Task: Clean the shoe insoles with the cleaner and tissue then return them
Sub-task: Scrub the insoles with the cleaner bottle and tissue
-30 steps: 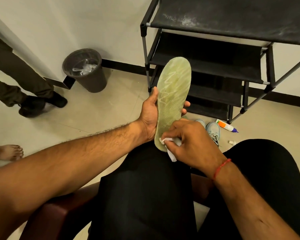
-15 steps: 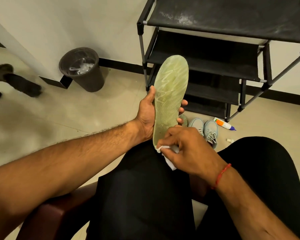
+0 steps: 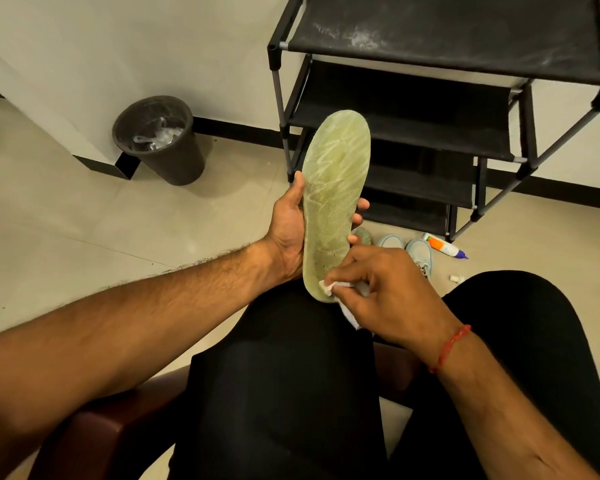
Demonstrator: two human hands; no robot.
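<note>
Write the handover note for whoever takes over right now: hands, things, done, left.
Left hand grips the green insole upright above the lap.
Right hand pinches the tissue against its lower end.
Cleaner bottle lies on the floor by the shoe rack, pale shoes beside it.
Done: wiping under way; dark specks show near the heel.
Left: finish wiping, clean the other insole, return both to the shoes.

Bare forearms run to the left hand [image 3: 288,233] and right hand [image 3: 388,292] — dark hair lines the left one. A thin red thread bracelet [image 3: 451,348] circles the right wrist. Black trousers [image 3: 281,393] cover both legs — lower centre and lower right of the frame.
</note>
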